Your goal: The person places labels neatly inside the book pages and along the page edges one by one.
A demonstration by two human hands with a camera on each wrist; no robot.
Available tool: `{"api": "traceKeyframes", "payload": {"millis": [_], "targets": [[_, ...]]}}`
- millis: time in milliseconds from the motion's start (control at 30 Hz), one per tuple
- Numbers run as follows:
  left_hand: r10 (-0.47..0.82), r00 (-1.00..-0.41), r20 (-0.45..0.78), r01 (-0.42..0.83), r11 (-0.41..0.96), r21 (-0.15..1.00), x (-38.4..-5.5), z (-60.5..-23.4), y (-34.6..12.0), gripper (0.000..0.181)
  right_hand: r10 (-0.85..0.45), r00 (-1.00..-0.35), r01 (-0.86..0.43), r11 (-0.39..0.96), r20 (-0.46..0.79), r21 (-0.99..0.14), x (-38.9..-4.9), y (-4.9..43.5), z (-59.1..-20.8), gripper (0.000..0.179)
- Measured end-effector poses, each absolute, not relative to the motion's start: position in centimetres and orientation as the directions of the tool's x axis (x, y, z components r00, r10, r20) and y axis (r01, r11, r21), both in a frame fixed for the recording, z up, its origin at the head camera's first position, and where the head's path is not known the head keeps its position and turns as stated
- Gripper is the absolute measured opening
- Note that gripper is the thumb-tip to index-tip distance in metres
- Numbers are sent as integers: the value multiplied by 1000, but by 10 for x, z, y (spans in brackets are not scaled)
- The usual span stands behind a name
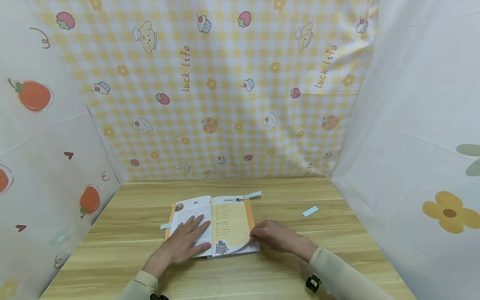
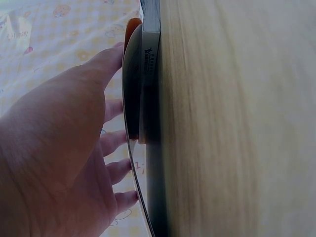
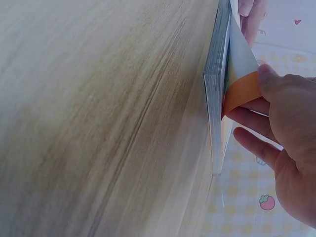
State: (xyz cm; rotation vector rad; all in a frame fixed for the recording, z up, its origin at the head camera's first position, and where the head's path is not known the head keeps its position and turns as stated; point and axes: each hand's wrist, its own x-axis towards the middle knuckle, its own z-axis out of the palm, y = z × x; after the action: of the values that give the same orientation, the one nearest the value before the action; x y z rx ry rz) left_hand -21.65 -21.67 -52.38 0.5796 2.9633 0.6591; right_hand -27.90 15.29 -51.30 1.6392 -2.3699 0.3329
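Note:
An open book lies on the wooden table, its right page yellow with an orange edge strip and its left page white with print. My left hand rests flat on the left page, fingers spread; in the left wrist view its fingertips press along the thin bowed cover side. My right hand pinches the lower outer corner of the right page between thumb and fingers. That page curls up off the thick block of pages in the right wrist view. Pale blue strips stick out at the book's left side and top right.
A loose pale blue strip lies on the table to the right of the book. Patterned cloth hangs behind the table, with white cloth on both sides.

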Motion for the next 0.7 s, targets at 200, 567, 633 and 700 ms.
{"api": "traceKeyframes", "payload": {"millis": [200, 567, 633, 700], "targets": [[371, -928, 30, 349, 840, 416, -216, -523, -216, 80, -881, -357, -931, 363, 309, -40, -277, 154, -512, 10], [373, -927, 31, 350, 836, 422, -216, -523, -216, 80, -870, -387, -920, 385, 306, -70, -275, 155, -511, 14], [372, -928, 34, 351, 837, 420, -216, -523, -216, 80, -868, -383, -922, 380, 314, -74, -275, 155, -511, 14], [372, -928, 36, 352, 837, 418, -216, -523, -216, 79, -867, -378, -924, 375, 323, -76, -275, 155, -511, 15]]}}
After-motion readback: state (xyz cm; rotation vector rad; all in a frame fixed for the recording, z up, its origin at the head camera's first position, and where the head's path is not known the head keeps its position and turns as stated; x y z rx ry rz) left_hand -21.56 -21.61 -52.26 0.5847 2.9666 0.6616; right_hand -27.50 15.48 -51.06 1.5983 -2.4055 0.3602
